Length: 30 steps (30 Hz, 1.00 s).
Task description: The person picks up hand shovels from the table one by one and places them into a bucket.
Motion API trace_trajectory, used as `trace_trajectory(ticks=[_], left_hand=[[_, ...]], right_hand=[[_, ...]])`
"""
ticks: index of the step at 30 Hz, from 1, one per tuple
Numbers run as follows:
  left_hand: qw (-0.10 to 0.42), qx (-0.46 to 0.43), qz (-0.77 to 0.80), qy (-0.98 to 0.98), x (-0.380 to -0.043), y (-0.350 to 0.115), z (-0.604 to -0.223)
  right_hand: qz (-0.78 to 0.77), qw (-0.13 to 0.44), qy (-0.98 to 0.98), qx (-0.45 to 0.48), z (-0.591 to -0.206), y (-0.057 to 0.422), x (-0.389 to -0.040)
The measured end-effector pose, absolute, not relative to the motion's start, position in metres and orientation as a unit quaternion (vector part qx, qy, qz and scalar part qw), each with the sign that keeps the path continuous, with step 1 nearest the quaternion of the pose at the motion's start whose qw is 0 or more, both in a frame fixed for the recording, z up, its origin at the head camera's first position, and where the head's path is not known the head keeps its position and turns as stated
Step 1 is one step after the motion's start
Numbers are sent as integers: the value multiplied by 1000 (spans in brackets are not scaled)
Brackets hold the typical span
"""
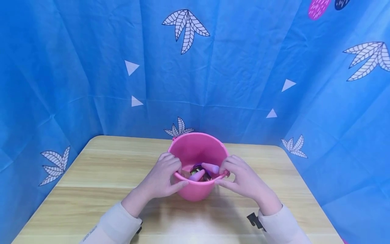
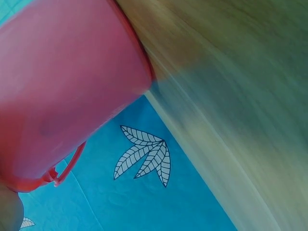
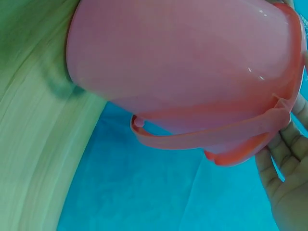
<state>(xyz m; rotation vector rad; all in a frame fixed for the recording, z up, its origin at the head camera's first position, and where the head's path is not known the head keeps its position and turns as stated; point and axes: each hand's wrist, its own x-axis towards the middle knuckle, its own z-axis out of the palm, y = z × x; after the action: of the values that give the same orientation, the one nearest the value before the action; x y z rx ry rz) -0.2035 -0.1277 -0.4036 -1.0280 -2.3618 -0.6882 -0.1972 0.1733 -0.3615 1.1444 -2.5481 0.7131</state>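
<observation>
A pink bucket (image 1: 196, 192) stands at the middle of the table. My left hand (image 1: 163, 178) grips its rim at the near left, fingers curled over inside and thumb along the outside. On the near right, my right hand (image 1: 243, 178) holds the rim the same way. Inside lie two pink-purple rounded sticks, one (image 1: 211, 167) to the right and one (image 1: 197, 175) nearer the front, beside a dark thing with some green; its kind is partly hidden. In the right wrist view, the bucket's handle (image 3: 168, 140) hangs down its far side.
The wooden table (image 1: 115, 169) has rounded far corners and extends on both sides of the bucket. A blue curtain (image 1: 243, 67) with white leaf and triangle prints hangs close behind and along both sides.
</observation>
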Motion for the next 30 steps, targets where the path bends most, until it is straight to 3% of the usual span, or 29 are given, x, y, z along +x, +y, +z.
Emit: trace_trajectory(ticks=[11,21,30], left_hand=[[240,-392,-235,-856,-201,-130,-401],[191,-398,-246,-863,-198,-136,-390],[188,-406,-247,-859,-200,-142,-390]], right_hand=[[264,114,-880,378,-361,173,-195],[248,106,-886,377,-358,172,-197],[227,104,-879,407,-352,174,-199]])
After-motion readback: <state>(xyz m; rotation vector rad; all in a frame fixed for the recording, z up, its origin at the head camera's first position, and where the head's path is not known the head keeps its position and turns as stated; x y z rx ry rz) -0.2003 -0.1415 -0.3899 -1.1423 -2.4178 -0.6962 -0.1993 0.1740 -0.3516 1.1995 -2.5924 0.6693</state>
